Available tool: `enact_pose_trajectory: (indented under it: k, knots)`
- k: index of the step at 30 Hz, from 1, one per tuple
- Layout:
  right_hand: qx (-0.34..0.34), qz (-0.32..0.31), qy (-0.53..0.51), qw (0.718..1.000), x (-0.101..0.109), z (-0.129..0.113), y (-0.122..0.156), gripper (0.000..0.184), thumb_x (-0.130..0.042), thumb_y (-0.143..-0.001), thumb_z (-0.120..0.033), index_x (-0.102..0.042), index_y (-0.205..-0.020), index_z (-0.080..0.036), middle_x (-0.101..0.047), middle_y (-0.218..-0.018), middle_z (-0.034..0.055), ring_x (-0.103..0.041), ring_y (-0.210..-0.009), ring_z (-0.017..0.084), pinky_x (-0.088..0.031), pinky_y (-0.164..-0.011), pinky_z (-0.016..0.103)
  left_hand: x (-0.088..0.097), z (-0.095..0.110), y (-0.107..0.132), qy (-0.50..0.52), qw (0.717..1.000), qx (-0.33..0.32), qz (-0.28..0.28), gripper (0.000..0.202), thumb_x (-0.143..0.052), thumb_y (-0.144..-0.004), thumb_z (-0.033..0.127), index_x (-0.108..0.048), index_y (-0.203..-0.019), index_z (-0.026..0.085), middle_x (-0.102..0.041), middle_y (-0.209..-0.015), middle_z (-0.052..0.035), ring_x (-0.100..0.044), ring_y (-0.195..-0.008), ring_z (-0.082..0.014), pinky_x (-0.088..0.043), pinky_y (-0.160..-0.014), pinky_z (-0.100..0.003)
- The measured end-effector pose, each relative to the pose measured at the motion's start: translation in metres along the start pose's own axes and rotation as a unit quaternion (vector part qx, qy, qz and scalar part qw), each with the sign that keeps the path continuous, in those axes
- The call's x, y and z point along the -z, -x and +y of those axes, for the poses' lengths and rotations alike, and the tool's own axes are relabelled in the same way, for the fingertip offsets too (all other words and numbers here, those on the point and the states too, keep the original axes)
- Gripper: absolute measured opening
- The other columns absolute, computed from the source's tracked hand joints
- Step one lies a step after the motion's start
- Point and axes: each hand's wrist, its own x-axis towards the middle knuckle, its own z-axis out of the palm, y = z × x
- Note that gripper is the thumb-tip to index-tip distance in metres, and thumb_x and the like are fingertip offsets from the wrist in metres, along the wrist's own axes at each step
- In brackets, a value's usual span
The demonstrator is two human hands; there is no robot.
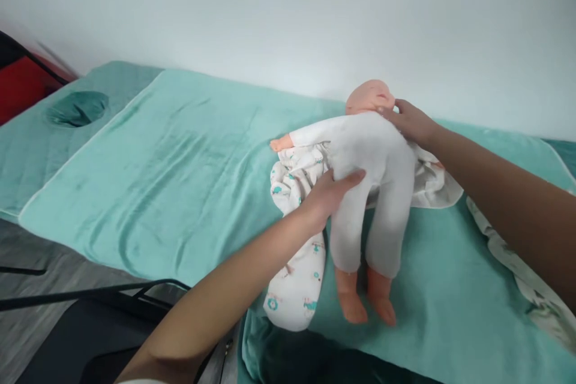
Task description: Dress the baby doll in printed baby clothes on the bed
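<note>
Doll (373, 147) between left and right fingers (354, 179)

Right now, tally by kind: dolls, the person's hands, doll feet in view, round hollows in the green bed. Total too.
Dolls: 1 (white-clothed doll)
Person's hands: 2 (left hand, right hand)
Doll feet: 2 (one foot, other foot)
Round hollows: 1 (hollow)
Total: 6

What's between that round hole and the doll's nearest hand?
From the doll's nearest hand to the round hole: wrinkled green sheet, then quilted green cover, in the head view.
</note>
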Motion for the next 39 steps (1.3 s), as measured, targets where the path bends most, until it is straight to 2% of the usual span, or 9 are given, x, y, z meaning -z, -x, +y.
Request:
enact_pose_trajectory:
  k: [5, 11, 18, 24, 28, 31, 33, 37, 39]
  knots:
    - [-0.015, -0.064, -0.045, 0.997, -0.001, -0.049, -0.019, 0.072, -0.06, -0.083, -0.075, -0.062, -0.132, -0.023, -0.067, -0.134, 0.0171, -0.067, -0.113, 0.036, -0.057, -0.087, 0.047, 0.033, 0.057, 0.007, -0.068, 0.998, -0.001, -0.001, 0.053, -0.069, -0.085, 0.054, -0.068, -0.125, 0.02, -0.079, -0.11, -0.0145, -0.077, -0.093, -0.0334, -0.064, -0.077, -0.046]
    - [0.041, -0.097, -0.139, 0.985, -0.061, -0.124, -0.074, 0.081, -0.069, -0.077, -0.075, -0.059, -0.136, -0.021, -0.064, -0.139, 0.0175, -0.066, -0.116, 0.037, -0.055, -0.098, 0.054, 0.125, 0.115, 0.021, -0.085, 0.995, -0.01, 0.052, 0.042, -0.069, -0.088, 0.051, -0.071, -0.11, 0.016, -0.078, -0.101, -0.0178, -0.074, -0.083, -0.0323, -0.061, -0.075, -0.054]
    - [0.161, -0.143, -0.235, 0.948, -0.147, -0.221, -0.107, 0.063, -0.077, -0.079, -0.061, -0.062, -0.123, -0.019, -0.065, -0.137, 0.0155, -0.059, -0.129, 0.038, -0.048, -0.111, 0.057, 0.238, 0.132, 0.032, -0.121, 0.982, -0.014, 0.143, 0.053, -0.072, -0.084, 0.057, -0.07, -0.116, 0.014, -0.078, -0.101, -0.0165, -0.074, -0.084, -0.0322, -0.06, -0.073, -0.05]
    - [0.186, -0.142, -0.212, 0.949, -0.175, -0.24, -0.113, 0.061, -0.073, -0.083, -0.06, -0.059, -0.128, -0.02, -0.065, -0.137, 0.0125, -0.058, -0.13, 0.037, -0.045, -0.112, 0.057, 0.282, 0.128, 0.032, -0.136, 0.978, -0.003, 0.159, 0.052, -0.069, -0.083, 0.061, -0.071, -0.107, 0.014, -0.077, -0.091, -0.0176, -0.073, -0.078, -0.03, -0.061, -0.068, -0.045]
    - [0.1, -0.131, -0.12, 0.979, -0.157, -0.191, -0.113, 0.077, -0.056, -0.084, -0.08, -0.057, -0.129, -0.018, -0.069, -0.128, 0.018, -0.067, -0.113, 0.034, -0.055, -0.097, 0.054, 0.277, 0.128, 0.038, -0.232, 0.94, -0.06, 0.245, 0.049, -0.069, -0.082, 0.061, -0.071, -0.102, 0.017, -0.075, -0.095, -0.0162, -0.071, -0.089, -0.0313, -0.059, -0.082, -0.049]
    - [0.052, -0.152, -0.035, 0.986, -0.121, -0.134, -0.1, 0.067, -0.039, -0.093, -0.077, -0.065, -0.104, -0.016, -0.074, -0.108, 0.0198, -0.072, -0.091, 0.029, -0.057, -0.081, 0.043, 0.243, 0.125, 0.051, -0.374, 0.803, -0.229, 0.403, 0.037, -0.075, -0.079, 0.046, -0.068, -0.104, 0.02, -0.071, -0.106, -0.012, -0.066, -0.104, -0.0299, -0.054, -0.096, -0.047]
    - [0.011, -0.16, 0.063, 0.985, -0.092, -0.096, -0.084, 0.062, -0.04, -0.093, -0.075, -0.066, -0.086, -0.019, -0.075, -0.094, 0.017, -0.071, -0.083, 0.028, -0.054, -0.076, 0.04, 0.208, 0.113, 0.061, -0.441, 0.737, -0.312, 0.406, 0.026, -0.073, -0.081, 0.04, -0.067, -0.099, 0.022, -0.07, -0.106, -0.0094, -0.063, -0.107, -0.0284, -0.051, -0.1, -0.043]
    - [0.051, -0.223, 0.249, 0.941, -0.041, -0.05, -0.045, 0.052, -0.055, -0.085, -0.073, -0.068, -0.084, -0.023, -0.075, -0.095, 0.0108, -0.068, -0.088, 0.029, -0.05, -0.074, 0.039, 0.141, 0.061, 0.061, -0.514, 0.811, -0.197, 0.197, 0.033, -0.069, -0.084, 0.054, -0.065, -0.072, 0.023, -0.065, -0.07, -0.0058, -0.064, -0.08, -0.0277, -0.049, -0.081, -0.039]
    - [0.088, -0.245, 0.311, 0.914, -0.029, -0.043, -0.022, 0.043, -0.062, -0.082, -0.065, -0.071, -0.093, -0.024, -0.075, -0.103, 0.0102, -0.067, -0.093, 0.03, -0.049, -0.074, 0.039, 0.118, 0.032, 0.052, -0.515, 0.838, -0.125, 0.127, 0.037, -0.075, -0.076, 0.059, -0.065, -0.075, 0.023, -0.067, -0.073, -0.0067, -0.066, -0.078, -0.0298, -0.047, -0.075, -0.038]
